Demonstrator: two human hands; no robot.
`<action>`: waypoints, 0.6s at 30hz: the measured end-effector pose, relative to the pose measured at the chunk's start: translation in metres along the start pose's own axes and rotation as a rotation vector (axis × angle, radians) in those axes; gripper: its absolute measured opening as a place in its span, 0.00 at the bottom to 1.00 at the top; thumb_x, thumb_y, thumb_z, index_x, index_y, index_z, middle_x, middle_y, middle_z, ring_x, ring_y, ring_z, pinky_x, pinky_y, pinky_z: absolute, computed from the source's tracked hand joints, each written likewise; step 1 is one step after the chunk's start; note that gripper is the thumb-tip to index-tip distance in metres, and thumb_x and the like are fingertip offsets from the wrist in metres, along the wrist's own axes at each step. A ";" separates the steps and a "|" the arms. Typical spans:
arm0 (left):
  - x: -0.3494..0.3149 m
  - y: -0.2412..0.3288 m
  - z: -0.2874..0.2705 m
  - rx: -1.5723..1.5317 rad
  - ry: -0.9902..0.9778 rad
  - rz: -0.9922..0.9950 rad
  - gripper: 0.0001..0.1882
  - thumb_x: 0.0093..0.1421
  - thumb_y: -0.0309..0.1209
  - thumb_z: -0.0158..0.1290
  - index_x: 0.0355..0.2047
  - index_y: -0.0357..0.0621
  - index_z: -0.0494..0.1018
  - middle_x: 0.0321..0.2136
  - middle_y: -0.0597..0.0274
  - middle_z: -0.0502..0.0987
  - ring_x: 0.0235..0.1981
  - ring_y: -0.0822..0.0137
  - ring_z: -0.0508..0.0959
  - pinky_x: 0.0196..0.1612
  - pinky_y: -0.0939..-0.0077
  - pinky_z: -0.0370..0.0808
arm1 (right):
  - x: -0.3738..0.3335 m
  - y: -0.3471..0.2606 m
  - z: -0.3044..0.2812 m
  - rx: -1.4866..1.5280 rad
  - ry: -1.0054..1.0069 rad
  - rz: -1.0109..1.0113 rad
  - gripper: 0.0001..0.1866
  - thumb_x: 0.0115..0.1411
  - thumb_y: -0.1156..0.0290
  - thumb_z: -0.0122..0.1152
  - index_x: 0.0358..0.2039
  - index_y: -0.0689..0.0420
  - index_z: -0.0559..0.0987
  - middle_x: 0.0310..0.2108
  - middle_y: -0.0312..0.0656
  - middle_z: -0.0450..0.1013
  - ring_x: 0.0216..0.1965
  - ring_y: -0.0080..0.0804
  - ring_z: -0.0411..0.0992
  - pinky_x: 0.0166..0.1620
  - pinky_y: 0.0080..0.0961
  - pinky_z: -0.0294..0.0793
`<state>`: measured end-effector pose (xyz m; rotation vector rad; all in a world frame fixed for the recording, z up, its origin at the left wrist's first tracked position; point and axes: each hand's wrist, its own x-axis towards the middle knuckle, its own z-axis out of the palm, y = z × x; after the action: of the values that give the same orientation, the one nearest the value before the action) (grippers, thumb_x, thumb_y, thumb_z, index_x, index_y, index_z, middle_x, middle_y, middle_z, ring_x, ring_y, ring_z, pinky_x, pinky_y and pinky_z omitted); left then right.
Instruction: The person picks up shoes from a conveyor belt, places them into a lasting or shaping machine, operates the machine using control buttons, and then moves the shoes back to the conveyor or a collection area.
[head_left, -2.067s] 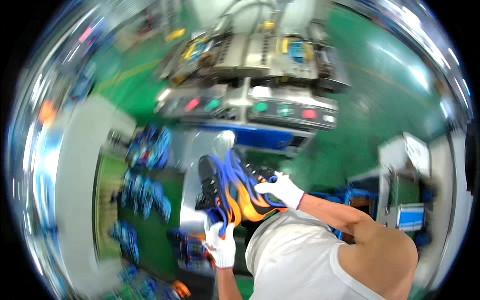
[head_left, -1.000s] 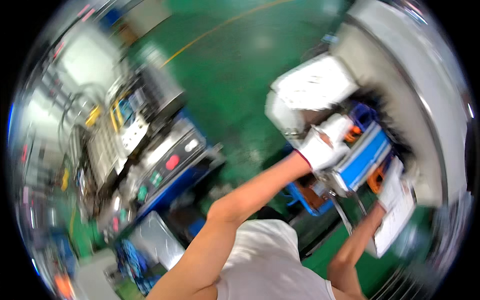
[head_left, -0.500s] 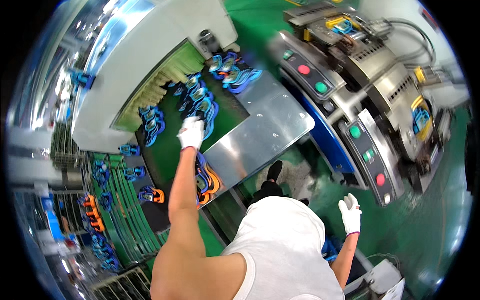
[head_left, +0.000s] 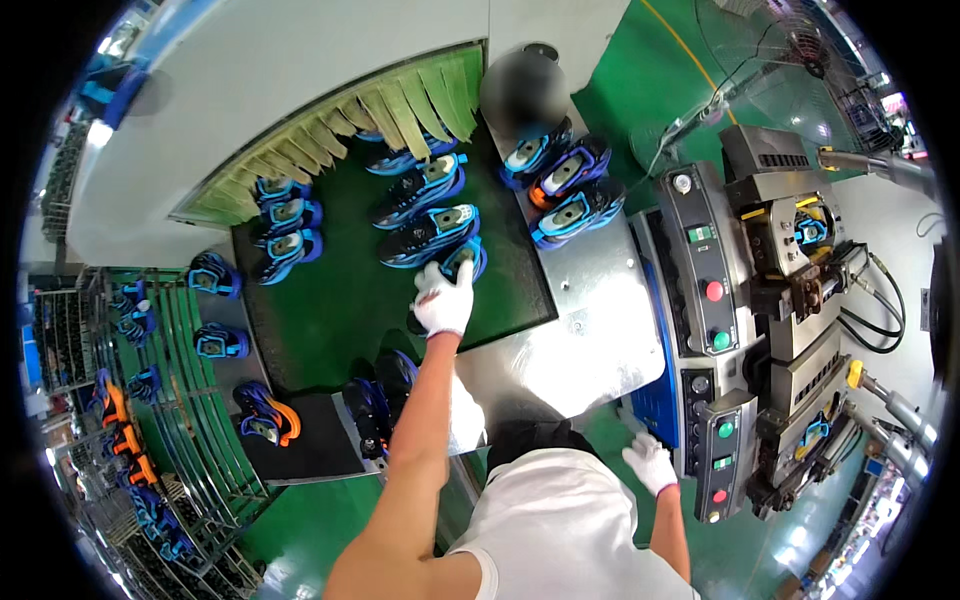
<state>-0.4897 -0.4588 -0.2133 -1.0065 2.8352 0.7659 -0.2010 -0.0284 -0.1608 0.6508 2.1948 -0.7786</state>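
Note:
My left hand (head_left: 443,300), in a white glove, reaches over the green conveyor belt. Its fingers are closed round a black and blue shoe (head_left: 466,258), the nearest in the middle row; the glove hides much of it. Just beyond lies another black and blue shoe (head_left: 428,238), with more behind it toward the curtain. My right hand (head_left: 650,462), also gloved in white, hangs beside the machine with fingers somewhat apart and nothing in it.
A strip curtain (head_left: 345,118) hangs across the opening of a white housing. Shoes stand on the metal table (head_left: 600,310) and along the belt's left edge. At right is a two-station machine with a control panel (head_left: 705,270). A wire rack (head_left: 195,400) stands at left.
The view has swung, bringing the belt nearer the middle. My left hand stays at the near end of the middle row of shoes. The right hand now hangs closer to the machine.

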 end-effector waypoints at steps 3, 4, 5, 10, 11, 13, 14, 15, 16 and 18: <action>0.032 -0.019 0.026 -0.065 0.130 0.004 0.25 0.63 0.54 0.53 0.41 0.43 0.78 0.43 0.46 0.80 0.42 0.43 0.82 0.45 0.50 0.78 | 0.029 -0.053 -0.014 0.120 -0.008 -0.034 0.36 0.59 0.63 0.71 0.62 0.68 0.69 0.60 0.59 0.72 0.62 0.45 0.72 0.63 0.35 0.71; 0.027 -0.030 0.030 -0.109 0.162 0.118 0.21 0.62 0.49 0.56 0.40 0.42 0.78 0.42 0.46 0.80 0.40 0.44 0.82 0.43 0.52 0.79 | 0.036 -0.062 -0.017 0.160 0.012 -0.053 0.36 0.60 0.65 0.70 0.63 0.69 0.67 0.61 0.59 0.71 0.64 0.45 0.70 0.64 0.35 0.70; 0.025 -0.036 0.031 -0.192 0.217 0.254 0.15 0.60 0.41 0.59 0.39 0.43 0.78 0.41 0.47 0.80 0.39 0.46 0.82 0.42 0.53 0.78 | 0.046 -0.074 -0.018 0.212 0.034 -0.079 0.36 0.60 0.66 0.69 0.64 0.70 0.66 0.63 0.60 0.69 0.66 0.45 0.68 0.65 0.34 0.69; -0.016 -0.019 -0.017 -0.283 -0.001 0.528 0.10 0.53 0.29 0.60 0.36 0.43 0.75 0.37 0.50 0.77 0.36 0.46 0.80 0.41 0.55 0.76 | 0.044 -0.188 -0.029 0.148 0.112 -0.514 0.35 0.60 0.64 0.68 0.63 0.67 0.69 0.57 0.63 0.74 0.63 0.52 0.70 0.64 0.35 0.70; -0.033 0.001 -0.035 -0.317 -0.049 0.618 0.10 0.53 0.27 0.60 0.36 0.44 0.74 0.36 0.51 0.77 0.36 0.46 0.79 0.40 0.55 0.76 | 0.032 -0.213 -0.034 0.082 0.114 -0.550 0.37 0.59 0.59 0.68 0.64 0.65 0.69 0.56 0.60 0.75 0.62 0.55 0.71 0.64 0.36 0.69; -0.071 0.053 -0.066 -0.361 -0.144 0.899 0.10 0.51 0.26 0.61 0.35 0.44 0.74 0.34 0.52 0.76 0.35 0.47 0.79 0.39 0.56 0.76 | 0.007 -0.254 -0.050 -0.105 0.115 -0.705 0.44 0.54 0.57 0.70 0.68 0.63 0.65 0.65 0.60 0.66 0.66 0.54 0.67 0.65 0.37 0.68; -0.093 0.084 -0.081 -0.371 -0.213 1.016 0.10 0.50 0.26 0.61 0.34 0.44 0.74 0.34 0.52 0.76 0.35 0.47 0.79 0.38 0.56 0.75 | -0.004 -0.265 -0.057 -0.085 0.094 -0.675 0.42 0.53 0.61 0.69 0.67 0.63 0.65 0.66 0.59 0.63 0.64 0.54 0.67 0.62 0.38 0.70; -0.113 0.112 -0.095 -0.377 -0.283 1.139 0.10 0.50 0.26 0.61 0.33 0.45 0.74 0.33 0.52 0.76 0.35 0.48 0.79 0.38 0.56 0.75 | 0.003 -0.271 -0.060 -0.130 0.230 -0.871 0.35 0.54 0.67 0.64 0.62 0.65 0.68 0.53 0.60 0.72 0.56 0.54 0.73 0.57 0.40 0.73; -0.127 0.148 -0.097 -0.463 -0.325 1.320 0.09 0.50 0.26 0.61 0.32 0.45 0.73 0.33 0.53 0.77 0.35 0.48 0.79 0.37 0.56 0.75 | 0.048 -0.244 -0.038 0.193 0.241 -0.902 0.30 0.53 0.69 0.63 0.57 0.64 0.70 0.46 0.59 0.74 0.50 0.54 0.75 0.54 0.41 0.74; -0.162 0.192 -0.103 -0.413 -0.488 1.459 0.11 0.50 0.26 0.64 0.34 0.44 0.75 0.35 0.53 0.78 0.37 0.50 0.80 0.40 0.58 0.77 | 0.068 -0.201 -0.042 0.202 0.298 -0.866 0.24 0.53 0.72 0.60 0.51 0.64 0.74 0.35 0.58 0.75 0.41 0.53 0.78 0.48 0.42 0.76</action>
<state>-0.4641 -0.2834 -0.0069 1.3325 2.5299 1.3417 -0.3913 -0.1237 -0.1210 -0.1597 2.7020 -1.4152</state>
